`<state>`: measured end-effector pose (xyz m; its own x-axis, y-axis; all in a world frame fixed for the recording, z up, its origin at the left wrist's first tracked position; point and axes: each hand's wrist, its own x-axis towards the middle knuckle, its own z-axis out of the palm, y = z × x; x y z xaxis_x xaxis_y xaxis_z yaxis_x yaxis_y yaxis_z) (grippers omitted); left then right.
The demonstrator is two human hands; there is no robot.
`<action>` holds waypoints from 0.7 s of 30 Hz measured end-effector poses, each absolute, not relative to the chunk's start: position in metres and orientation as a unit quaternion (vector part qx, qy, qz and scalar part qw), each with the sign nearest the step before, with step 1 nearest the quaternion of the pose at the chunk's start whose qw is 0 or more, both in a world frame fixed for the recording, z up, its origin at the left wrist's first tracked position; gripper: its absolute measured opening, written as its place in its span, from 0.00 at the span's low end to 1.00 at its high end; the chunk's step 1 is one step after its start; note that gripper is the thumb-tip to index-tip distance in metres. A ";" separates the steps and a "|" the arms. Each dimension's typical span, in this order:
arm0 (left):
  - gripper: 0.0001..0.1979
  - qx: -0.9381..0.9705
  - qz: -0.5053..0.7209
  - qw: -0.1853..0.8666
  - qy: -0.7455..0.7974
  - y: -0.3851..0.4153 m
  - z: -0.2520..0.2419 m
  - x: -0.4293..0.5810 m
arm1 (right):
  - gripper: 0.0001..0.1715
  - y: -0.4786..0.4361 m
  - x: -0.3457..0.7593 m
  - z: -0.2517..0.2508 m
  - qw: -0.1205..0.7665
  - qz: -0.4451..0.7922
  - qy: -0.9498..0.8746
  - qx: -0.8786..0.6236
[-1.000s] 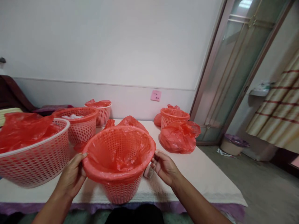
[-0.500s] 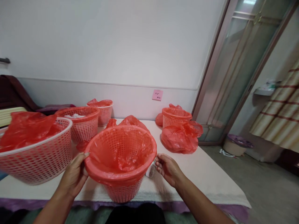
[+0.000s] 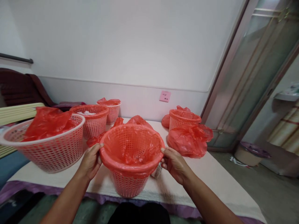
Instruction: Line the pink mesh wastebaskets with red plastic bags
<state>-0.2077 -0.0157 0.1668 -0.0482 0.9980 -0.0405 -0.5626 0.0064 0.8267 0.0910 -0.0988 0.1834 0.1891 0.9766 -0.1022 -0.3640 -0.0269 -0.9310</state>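
A small lattice wastebasket (image 3: 130, 184) stands in front of me at the near side of the cloth-covered surface. A red plastic bag (image 3: 116, 146) lines it and is folded down over its rim. My left hand (image 3: 92, 162) grips the rim on the left, thumb on top and fingers curled beneath. On the opposite side my right hand (image 3: 175, 166) pinches the rim, its other fingers bent below the edge. Partly hidden behind the basket, close to my right fingers, lies a small whitish item (image 3: 157, 171) that I cannot make out.
On the left stand a wide laundry basket (image 3: 63, 155) with red plastic in it and two smaller lined baskets (image 3: 95, 126) (image 3: 113, 113). Far right are another lined basket (image 3: 184, 116) and a heap of red bags (image 3: 188, 140). A pink note (image 3: 165, 96) hangs on the wall.
My right hand has gone from beside the basket to gripping its rim. My left hand still holds the other side. The view has shifted, so everything appears further right.
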 end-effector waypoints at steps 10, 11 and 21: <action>0.12 0.256 0.644 0.629 0.352 -0.070 0.146 -0.212 | 0.14 -0.105 0.086 0.180 0.617 0.558 -0.320 -0.453; 0.10 0.255 0.644 0.624 0.361 -0.082 0.141 -0.208 | 0.15 -0.106 0.084 0.180 0.618 0.557 -0.320 -0.455; 0.21 0.411 0.477 0.690 0.357 -0.140 0.123 -0.151 | 0.20 -0.115 0.078 0.180 0.626 0.562 -0.310 -0.443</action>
<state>-0.1507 -0.1397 0.1231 0.2913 0.9513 -0.1005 -0.3650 0.2076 0.9076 0.0777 -0.1150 0.1801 0.1776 0.9779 -0.1104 -0.4289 -0.0241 -0.9030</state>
